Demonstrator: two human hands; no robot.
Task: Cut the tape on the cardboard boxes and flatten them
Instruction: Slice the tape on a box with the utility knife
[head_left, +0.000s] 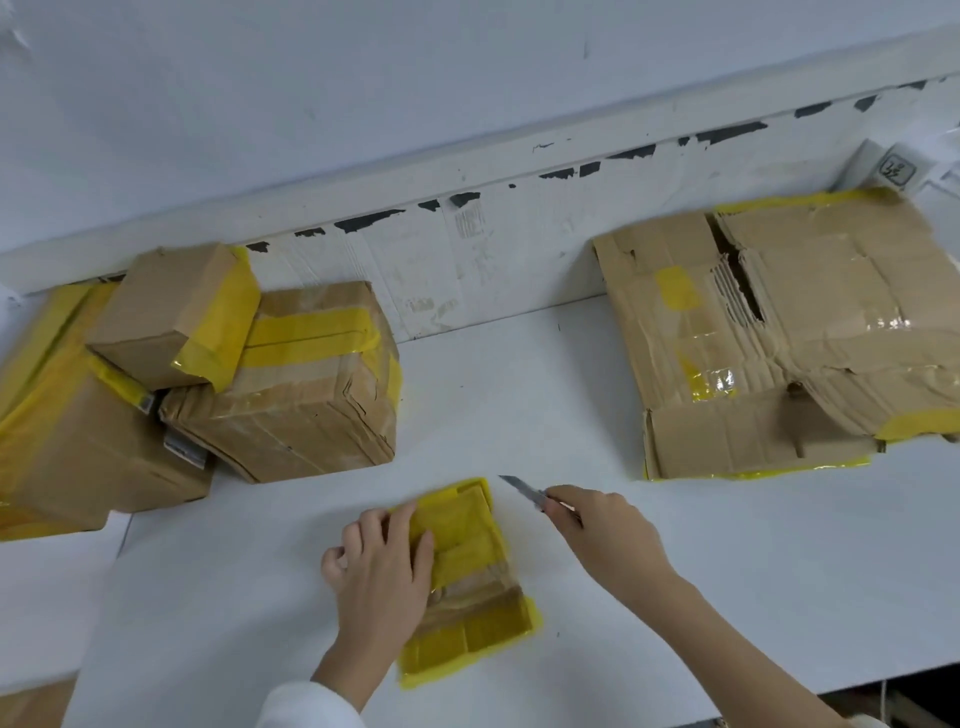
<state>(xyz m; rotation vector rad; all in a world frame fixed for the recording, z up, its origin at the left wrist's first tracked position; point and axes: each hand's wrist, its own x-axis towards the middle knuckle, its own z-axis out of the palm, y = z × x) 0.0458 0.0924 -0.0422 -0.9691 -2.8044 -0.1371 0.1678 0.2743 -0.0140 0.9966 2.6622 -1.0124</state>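
pressing my left hand (382, 569) palm-down on small flattened box (467, 577) wrapped in yellow tape, mid-table; fingers nearly straight, spread over its left edge. my right hand (605, 530) reaches in from right, forearm angled, fingers curled round utility knife (527, 491), blade pointing up-left, just off box's top right corner. sealed boxes (291, 384) stacked far left, flattened cardboard (779, 338) far right.

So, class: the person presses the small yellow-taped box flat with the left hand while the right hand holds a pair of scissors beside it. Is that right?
One detail is wrong. The right hand holds a utility knife, not scissors. The head view shows its blade beside the small yellow-taped box, which the left hand presses.
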